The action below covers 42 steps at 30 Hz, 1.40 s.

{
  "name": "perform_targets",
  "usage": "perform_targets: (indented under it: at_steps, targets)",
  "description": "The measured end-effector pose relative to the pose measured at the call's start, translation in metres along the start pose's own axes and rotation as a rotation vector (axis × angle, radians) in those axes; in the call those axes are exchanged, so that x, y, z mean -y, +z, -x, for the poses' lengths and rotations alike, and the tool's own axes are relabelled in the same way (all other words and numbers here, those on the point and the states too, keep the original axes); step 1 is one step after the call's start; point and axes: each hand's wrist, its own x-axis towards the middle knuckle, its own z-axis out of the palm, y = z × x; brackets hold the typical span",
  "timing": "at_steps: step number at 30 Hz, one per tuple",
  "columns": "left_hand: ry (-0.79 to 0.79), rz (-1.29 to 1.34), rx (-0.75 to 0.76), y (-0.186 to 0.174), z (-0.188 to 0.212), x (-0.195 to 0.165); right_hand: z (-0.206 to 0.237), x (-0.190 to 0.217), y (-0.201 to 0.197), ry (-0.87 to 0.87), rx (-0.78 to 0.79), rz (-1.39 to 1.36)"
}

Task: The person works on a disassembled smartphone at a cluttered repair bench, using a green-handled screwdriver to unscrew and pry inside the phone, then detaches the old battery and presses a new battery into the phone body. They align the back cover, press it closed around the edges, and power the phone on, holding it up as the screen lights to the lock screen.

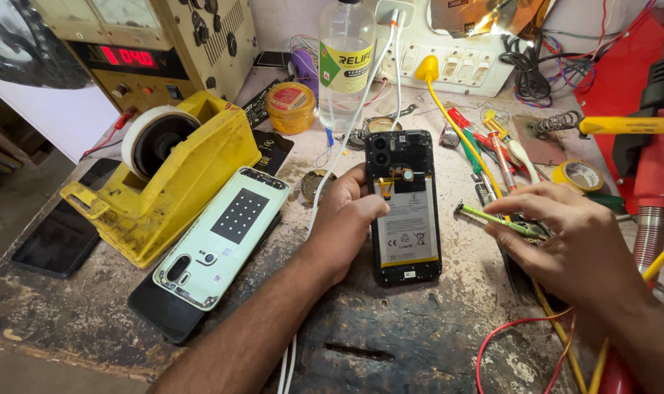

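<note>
Opened phone [405,208] lies back-up mid-workbench [390,343], battery exposed. Risk: green-handled tool [500,221] slipping, puncturing battery or scratching board if phone shifts. Left hand [346,219] presses phone's left edge, fingers curled against it. Right hand [565,237] pinches tool, fingers closed, tip just right of phone.

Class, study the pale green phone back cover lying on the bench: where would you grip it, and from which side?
Pinch the pale green back cover across its long edges near the middle, from above. It lies flat, inner side up, partly over a dark phone.
</note>
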Motion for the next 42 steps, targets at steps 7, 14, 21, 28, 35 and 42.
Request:
perform_targets:
  at_steps: [7, 14, 21, 28, 35, 42]
  targets:
    - [-0.021, -0.032, 0.025, 0.003, 0.001, 0.002, 0.002, 0.016, 0.001, -0.349, 0.051, 0.05]
    - [0.019, -0.021, 0.122, 0.016, 0.01, -0.001, -0.002, 0.025, -0.002, -0.491, 0.049, 0.075]
    - [0.121, -0.223, 0.134, 0.033, 0.026, -0.007, -0.004, 0.026, -0.001, -0.498, 0.048, 0.113]
    - [0.038, -0.114, 0.123, 0.032, 0.023, -0.005, 0.001, 0.022, 0.004, -0.466, 0.113, 0.066]
    - [-0.05, 0.126, 0.087, 0.033, 0.016, 0.008, 0.002, 0.018, 0.006, -0.45, 0.153, -0.037]
    - [-0.027, 0.153, -0.084, 0.022, 0.005, 0.014, 0.005, 0.018, 0.001, -0.413, 0.114, -0.065]
